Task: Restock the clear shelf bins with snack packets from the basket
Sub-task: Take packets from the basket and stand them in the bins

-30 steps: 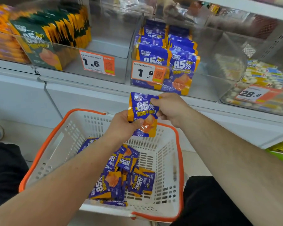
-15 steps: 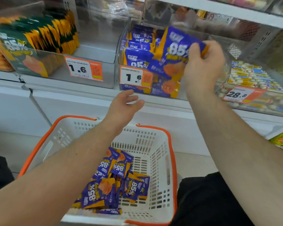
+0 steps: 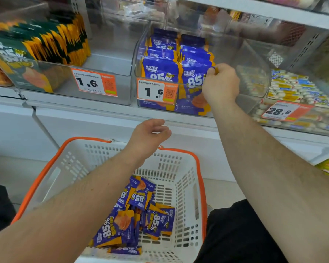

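Head view of a shop shelf. The right hand (image 3: 219,85) reaches into the clear shelf bin (image 3: 254,73) at 12 o'clock, its fingers (image 3: 213,70) pinching the top corner of a purple snack packet (image 3: 193,78) that stands upright at the front of the right-hand row, touching the packets behind it. A second row of the same purple packets (image 3: 160,69) stands just beside it, at 11 o'clock in the bin. The price label (image 3: 157,91) on the bin front reads 1.6.

The left hand (image 3: 149,134) hovers over the far rim of the white basket (image 3: 51,179) with orange trim, fingers loosely curled and released — holding nothing. A loose heap of purple packets (image 3: 135,215) lies on the basket floor at 6 o'clock.

At 10 o'clock a neighbouring bin holds green packets (image 3: 36,46); at 3 o'clock another bin carries a label (image 3: 282,111) reading 28.8.
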{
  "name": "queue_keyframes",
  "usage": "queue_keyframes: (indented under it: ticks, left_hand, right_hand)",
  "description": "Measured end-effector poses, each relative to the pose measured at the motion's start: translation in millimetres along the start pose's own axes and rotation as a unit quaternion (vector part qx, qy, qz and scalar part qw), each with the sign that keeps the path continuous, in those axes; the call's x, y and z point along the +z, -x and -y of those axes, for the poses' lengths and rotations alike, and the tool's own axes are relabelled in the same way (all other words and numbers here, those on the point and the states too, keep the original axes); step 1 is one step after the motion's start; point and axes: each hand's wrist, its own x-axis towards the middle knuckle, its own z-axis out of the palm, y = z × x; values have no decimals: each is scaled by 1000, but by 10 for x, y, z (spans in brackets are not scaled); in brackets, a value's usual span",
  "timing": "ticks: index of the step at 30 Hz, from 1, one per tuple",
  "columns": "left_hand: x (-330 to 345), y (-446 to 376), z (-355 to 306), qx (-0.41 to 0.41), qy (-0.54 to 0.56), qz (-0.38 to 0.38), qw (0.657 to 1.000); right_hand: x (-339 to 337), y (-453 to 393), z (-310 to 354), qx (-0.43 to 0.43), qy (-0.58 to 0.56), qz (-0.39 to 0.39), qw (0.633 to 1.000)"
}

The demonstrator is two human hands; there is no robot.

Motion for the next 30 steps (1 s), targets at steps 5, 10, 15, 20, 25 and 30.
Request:
queue_keyframes:
  ticks: [5, 10, 15, 20, 25, 30]
  left_hand:
    - [7, 22, 73, -2, -8, 6, 1000]
    - [-13, 39, 163, -9, -24, 16, 1000]
    - [-72, 111, 402, -39, -28, 30, 998]
    - [-233, 251, 901, -101, -68, 47, 991]
    - [-560, 400, 1298, -168, -85, 15, 982]
    - [-758, 404, 1535, -211, -97, 9, 973]
  right_hand:
    - [5, -31, -20, 38, 48, 13, 998]
    - [-35, 2, -67, 35, 83, 17, 996]
    - [281, 621, -58, -203, 154, -141, 957]
    - [885, 1319, -289, -383, 142, 171, 896]
    - [1498, 1805, -875, -51, 206, 523, 825]
    - [1773, 2355, -1309, 325, 68, 566, 755]
